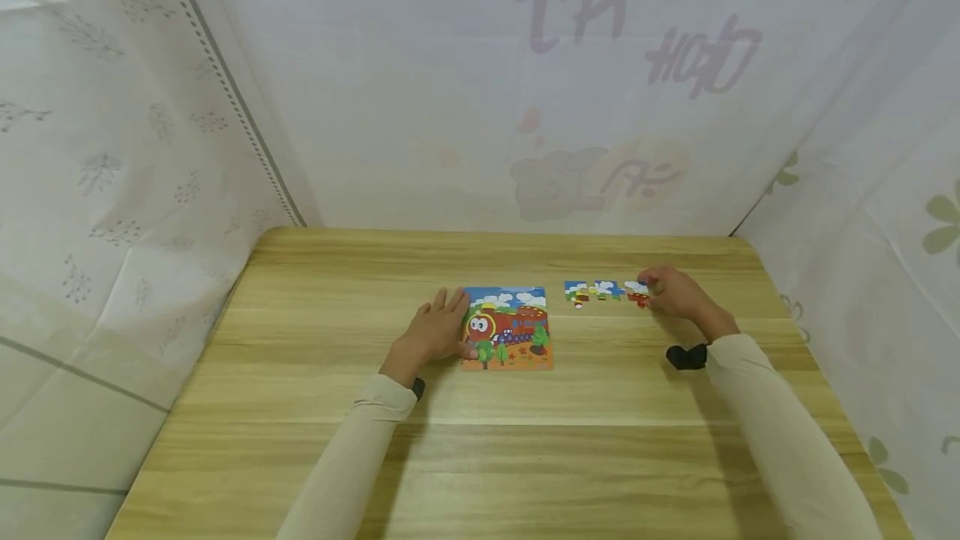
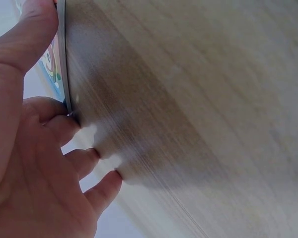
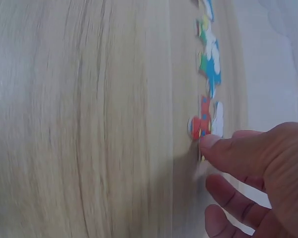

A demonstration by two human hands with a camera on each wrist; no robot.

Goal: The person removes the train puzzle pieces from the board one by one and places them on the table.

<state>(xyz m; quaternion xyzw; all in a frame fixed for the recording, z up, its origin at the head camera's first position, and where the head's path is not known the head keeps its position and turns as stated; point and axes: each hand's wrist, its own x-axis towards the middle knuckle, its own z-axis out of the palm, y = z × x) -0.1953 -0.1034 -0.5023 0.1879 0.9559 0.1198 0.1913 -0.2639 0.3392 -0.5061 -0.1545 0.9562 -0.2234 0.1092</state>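
A square train picture [image 1: 517, 327] lies flat on the table. The left hand [image 1: 429, 335] is at its left edge, fingers spread, the thumb over its lower left corner. In the left wrist view the thumb and index finger of the left hand [image 2: 49, 163] touch the board's edge [image 2: 64, 64]. To the right of the picture is a row of loose jigsaw pieces [image 1: 606, 289]. At the row's right end the right hand [image 1: 681, 295] pinches a red and white piece [image 1: 637, 290] between thumb and index finger. In the right wrist view the right hand [image 3: 268, 173] partly covers that piece [image 3: 205, 116].
The wooden table [image 1: 525, 457] has a pale printed cloth [image 1: 420, 123] behind it and at both sides. A black strap part [image 1: 686, 357] hangs at the right wrist. More blue, white and green pieces [image 3: 212, 57] show along the row in the right wrist view.
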